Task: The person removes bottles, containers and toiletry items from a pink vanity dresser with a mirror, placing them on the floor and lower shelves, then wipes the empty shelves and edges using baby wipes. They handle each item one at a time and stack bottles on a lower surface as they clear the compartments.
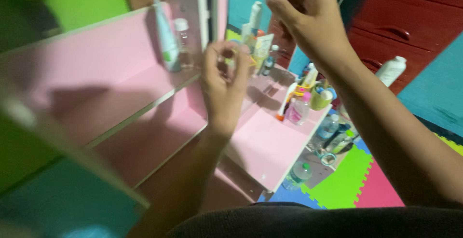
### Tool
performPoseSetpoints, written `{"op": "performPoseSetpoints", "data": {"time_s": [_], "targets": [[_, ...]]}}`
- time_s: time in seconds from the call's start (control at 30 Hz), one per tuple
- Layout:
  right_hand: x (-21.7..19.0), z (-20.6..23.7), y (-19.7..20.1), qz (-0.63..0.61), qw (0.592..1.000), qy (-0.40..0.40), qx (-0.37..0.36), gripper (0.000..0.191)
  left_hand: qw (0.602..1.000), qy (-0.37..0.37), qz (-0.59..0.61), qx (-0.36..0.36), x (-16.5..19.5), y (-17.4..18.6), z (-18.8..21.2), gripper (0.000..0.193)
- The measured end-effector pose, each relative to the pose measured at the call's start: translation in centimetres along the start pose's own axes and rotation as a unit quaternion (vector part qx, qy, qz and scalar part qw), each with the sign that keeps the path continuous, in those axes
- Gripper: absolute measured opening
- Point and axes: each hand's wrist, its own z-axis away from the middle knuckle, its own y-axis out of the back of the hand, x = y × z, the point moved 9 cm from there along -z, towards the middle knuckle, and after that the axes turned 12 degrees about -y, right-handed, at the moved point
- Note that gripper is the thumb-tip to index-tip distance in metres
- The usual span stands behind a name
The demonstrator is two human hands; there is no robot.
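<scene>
The left hand [223, 81] is raised over the pink shelf [144, 98], its fingers [237, 69] curled together around a small clear bottle [230, 60], blurred. The right hand [301, 13] hovers above, fingers loosely curled; whether it pinches anything cannot be told.

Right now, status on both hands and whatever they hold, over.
Left hand raised, fingers closed on a small clear item, blurred. Right hand raised, fingers pinched, grip unclear. Bottles crowd the pink shelf behind.

Smooth pink painted shelf [120, 98], glossy red wooden drawers [410, 21], clear plastic bottles [183, 40], and matt, spongy foam floor tiles [347, 180]
</scene>
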Motion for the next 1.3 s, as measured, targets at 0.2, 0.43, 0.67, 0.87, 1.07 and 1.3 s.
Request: {"op": "performPoseSetpoints", "data": {"time_s": [0.2,0.43,0.67,0.87,1.07,1.3], "targets": [[-5.3,-1.8,-9.6,0.107,0.988,0.102,-0.030,0.027,0.933,-0.200,-0.275,0.114,5.7,9.8,-4.9,0.046],[-5.7,-2.6,-16.3,0.230,0.948,0.221,-0.013,0.040,0.973,-0.076,-0.216,-0.019,0.0,11.0,-7.3,0.066],[-3.4,-3.3,-17.6,0.259,0.942,0.210,-0.040,0.031,0.960,-0.022,-0.278,-0.026,-4.5,12.2,-6.8,0.061],[-4.6,-2.6,-17.0,0.243,0.939,0.240,-0.030,0.029,0.967,-0.038,-0.252,-0.023,-5.9,12.8,-6.9,0.057],[-5.3,-3.1,-16.7,0.238,0.947,0.214,-0.029,0.027,0.961,-0.064,-0.268,-0.012,-4.8,12.7,-7.1,0.059],[-8.2,-1.4,-14.5,0.214,0.947,0.240,-0.017,0.026,0.958,-0.003,-0.286,-0.028,-0.6,11.5,-6.4,0.057]]}}
